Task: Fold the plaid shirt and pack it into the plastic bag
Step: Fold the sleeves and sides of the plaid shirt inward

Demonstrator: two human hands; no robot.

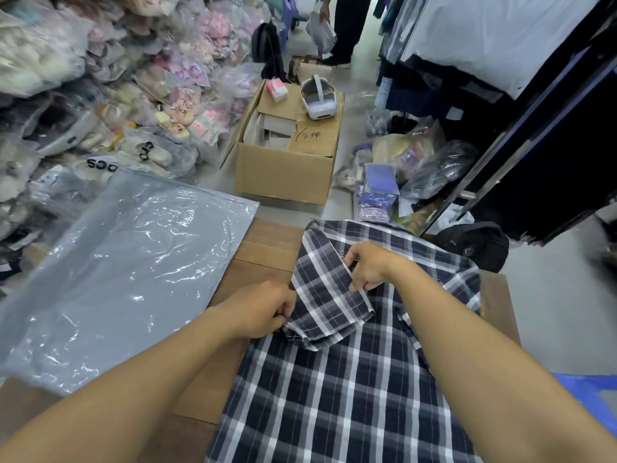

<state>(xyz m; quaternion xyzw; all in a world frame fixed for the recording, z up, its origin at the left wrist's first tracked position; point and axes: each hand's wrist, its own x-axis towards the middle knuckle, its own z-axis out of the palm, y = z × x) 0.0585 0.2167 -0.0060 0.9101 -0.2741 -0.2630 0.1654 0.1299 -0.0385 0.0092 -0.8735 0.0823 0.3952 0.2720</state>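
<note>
While the navy-and-white plaid cotton shirt [350, 379] lies spread flat along the brown wooden tabletop [267, 248], only its left sleeve [330, 295] has been turned inward across the chest, so the folding looks barely begun. The left hand [263, 310] pinches the sleeve's hemmed cuff at the shirt's left edge, fingers closed tight on the cloth, while the right hand [367, 267] grips the same sleeve higher up near the shoulder, thumb and fingers curled around a ridge of fabric. By my reading, the other sleeve, the side panels and the lengthwise fold are all still to come, and the packing has not started. The large grey translucent plastic bag [123, 272] lies flat and glossy just beside the shirt on the left, its crinkled film catching highlights, part of it hanging past the table's far edge; whether its mouth is open I cannot tell. The shirt's weave looks thin and soft, creasing easily at the sleeve, whereas the bag is slick and limp. Beyond the table stands an open corrugated cardboard box [283, 175] on the floor.
</note>
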